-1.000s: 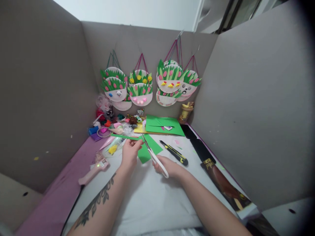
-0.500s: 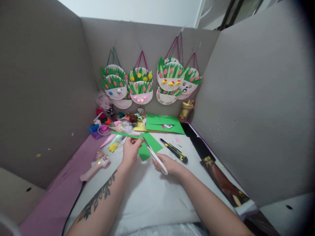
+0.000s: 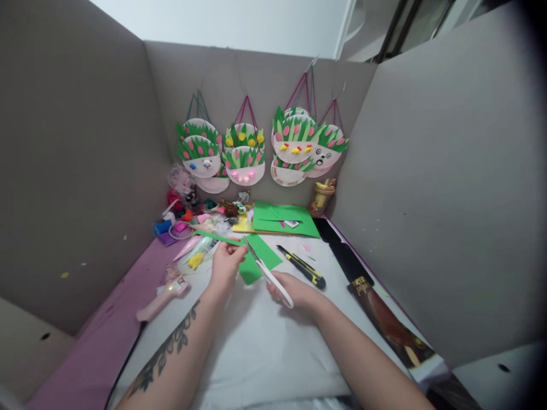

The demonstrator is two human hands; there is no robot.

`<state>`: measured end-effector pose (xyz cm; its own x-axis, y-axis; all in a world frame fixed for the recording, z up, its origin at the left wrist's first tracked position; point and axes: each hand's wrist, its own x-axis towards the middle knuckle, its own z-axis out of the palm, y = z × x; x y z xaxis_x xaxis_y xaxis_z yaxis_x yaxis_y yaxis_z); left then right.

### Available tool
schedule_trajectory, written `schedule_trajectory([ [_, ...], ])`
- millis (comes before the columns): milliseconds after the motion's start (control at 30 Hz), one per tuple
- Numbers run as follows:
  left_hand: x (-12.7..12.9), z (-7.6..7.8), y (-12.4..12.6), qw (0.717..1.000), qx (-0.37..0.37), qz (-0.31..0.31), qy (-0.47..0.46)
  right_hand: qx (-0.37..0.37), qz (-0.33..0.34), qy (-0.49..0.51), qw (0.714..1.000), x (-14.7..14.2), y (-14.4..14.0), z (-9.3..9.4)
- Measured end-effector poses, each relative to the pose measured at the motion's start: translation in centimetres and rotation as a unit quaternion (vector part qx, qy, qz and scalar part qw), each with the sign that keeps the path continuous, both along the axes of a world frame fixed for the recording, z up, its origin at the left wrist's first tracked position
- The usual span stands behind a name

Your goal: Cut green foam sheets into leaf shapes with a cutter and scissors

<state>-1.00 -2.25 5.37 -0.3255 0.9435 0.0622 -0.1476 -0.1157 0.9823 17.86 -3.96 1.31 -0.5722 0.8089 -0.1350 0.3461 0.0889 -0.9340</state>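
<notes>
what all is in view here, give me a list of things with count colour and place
green paper piece: one, green, held over the table middle
scissors: one, white handles, cutting the green paper piece
green paper stack: several sheets, green, back of the table
knife: one, black and yellow, right of the scissors
glue gun: one, pink, left side of the table
paper plate crafts: about eight, white with green and pink, hung on the back wall
craft bits: many, mixed colours, back left
bottle: one, tan, back right corner
table: one, white
left hand: holds the green paper piece
right hand: holds the scissors
</notes>
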Motion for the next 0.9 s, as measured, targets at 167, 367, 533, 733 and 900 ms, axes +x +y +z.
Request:
schedule_trajectory([
  [167, -0.2, 0.0, 0.1, 1.0, -0.001, -0.021, -0.01, -0.008, 0.013, 0.003, 1.0, 0.1, 0.1, 0.1],
  [367, -0.5, -0.1, 0.3, 0.999, -0.003, -0.041, 0.002, 0.02, 0.026, -0.025, 0.999, 0.4, -0.1, 1.2],
  [533, -0.8, -0.1, 0.4, 0.998, 0.012, -0.066, 0.007, 0.046, 0.039, -0.032, 0.998, 0.7, 0.2, 1.2],
  [733, -0.9, -0.1, 0.5, 0.996, 0.022, -0.086, 0.009, 0.032, 0.047, -0.037, 0.998, 1.2, 0.5, 0.8],
  [900, -1.0, -0.3, 0.6, 0.995, 0.017, -0.093, 0.019, 0.029, 0.048, -0.053, 0.997, 1.5, 0.6, 1.0],
])
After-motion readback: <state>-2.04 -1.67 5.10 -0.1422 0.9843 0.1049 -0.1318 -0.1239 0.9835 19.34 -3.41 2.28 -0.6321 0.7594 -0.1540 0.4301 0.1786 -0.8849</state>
